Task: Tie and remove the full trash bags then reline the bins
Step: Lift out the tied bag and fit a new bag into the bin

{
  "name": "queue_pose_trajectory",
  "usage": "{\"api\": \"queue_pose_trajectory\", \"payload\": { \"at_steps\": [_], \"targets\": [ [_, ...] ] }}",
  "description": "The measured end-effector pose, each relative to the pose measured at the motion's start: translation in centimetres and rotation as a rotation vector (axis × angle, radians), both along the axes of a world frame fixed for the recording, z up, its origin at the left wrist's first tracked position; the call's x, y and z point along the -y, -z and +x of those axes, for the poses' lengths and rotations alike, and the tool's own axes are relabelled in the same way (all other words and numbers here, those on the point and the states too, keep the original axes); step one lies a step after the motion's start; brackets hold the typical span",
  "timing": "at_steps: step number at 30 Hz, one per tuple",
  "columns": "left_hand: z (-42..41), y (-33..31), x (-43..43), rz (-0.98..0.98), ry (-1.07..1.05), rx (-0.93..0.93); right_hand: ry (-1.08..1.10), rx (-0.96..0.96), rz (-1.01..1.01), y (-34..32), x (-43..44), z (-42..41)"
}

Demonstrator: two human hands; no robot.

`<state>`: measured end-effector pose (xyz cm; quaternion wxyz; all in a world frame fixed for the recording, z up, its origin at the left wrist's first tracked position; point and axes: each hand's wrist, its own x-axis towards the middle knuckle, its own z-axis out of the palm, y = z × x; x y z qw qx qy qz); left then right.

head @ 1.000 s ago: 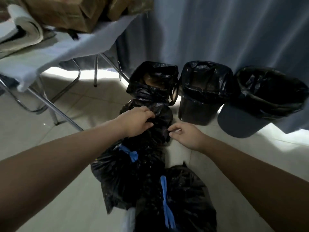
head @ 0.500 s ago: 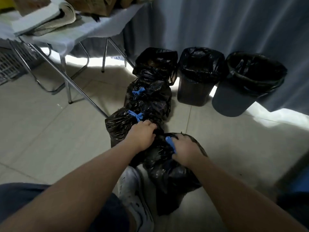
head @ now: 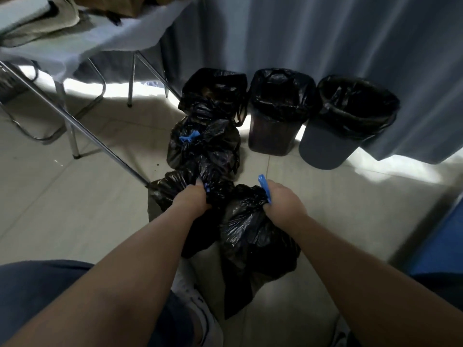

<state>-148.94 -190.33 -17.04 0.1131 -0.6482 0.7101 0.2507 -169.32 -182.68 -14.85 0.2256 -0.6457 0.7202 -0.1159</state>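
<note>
- The left hand (head: 191, 197) is curled tight round the gathered neck of the left bag (head: 164, 194). The right hand (head: 285, 205) is clenched on the neck of the right bag (head: 255, 236), just under its blue tie (head: 263, 185).
- Both bags hang low, close before the person's shoe (head: 190, 291). Whether they rest on the floor (head: 75, 209) or are just off it cannot be told.
- Risk: the film looks thin and the loads bulky. In my judgement, lifting by the neck alone could stretch or split it.
- Risk: a loose tie (its tightness cannot be checked from here) could slip and let the contents spill.
- Risk: the third bag (head: 205, 151), tied in blue, lies against the left bag and just before the bins. A swung load could drag it or knock a bin over.
- The contents of all three bags are hidden by the black film; each bulges as if full.
- Three bins stand by the curtain (head: 325, 33), each with a black liner folded over its rim.
- The middle bin (head: 271, 139) and the right bin (head: 323, 151) show only liner inside.
- The leftmost bin (head: 213, 101) shows something brownish within; what it is cannot be told.
</note>
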Motion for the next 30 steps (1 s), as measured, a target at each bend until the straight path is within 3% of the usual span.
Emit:
{"api": "queue_pose_trajectory", "payload": {
  "at_steps": [4, 6, 8, 15, 18, 21, 30],
  "targets": [
    [-0.6, -1.6, -0.7, -0.09, 0.163, 0.157, 0.079, -0.126, 0.149, 0.4, -0.3, -1.3],
    [-1.9, -3.0, -1.2, -0.255, 0.222, 0.101, 0.07, -0.135, 0.245, -0.2, -0.4, -2.6],
    [-3.9, -5.2, -1.4, -0.392, 0.273, 0.046, 0.124, -0.086, 0.209, -2.0, -0.3, -4.4],
    [-13.8, -14.4, -0.7, -0.52, 0.413, -0.166, 0.308, -0.043, 0.097, -10.1, -3.0, -14.1],
    [-18.1, -17.2, -1.3, -0.525, 0.432, -0.271, 0.444, 0.091, -0.094, -12.9, -5.0, -17.8],
    [-22.0, -18.8, -1.5, -0.509, 0.428, -0.353, 0.55, 0.074, -0.19, -14.7, -6.0, -22.1],
    [-37.5, -18.9, -0.6, -0.204, 0.454, -0.652, 0.806, 0.15, -0.388, -15.3, -4.1, -37.1]
  ]
}}
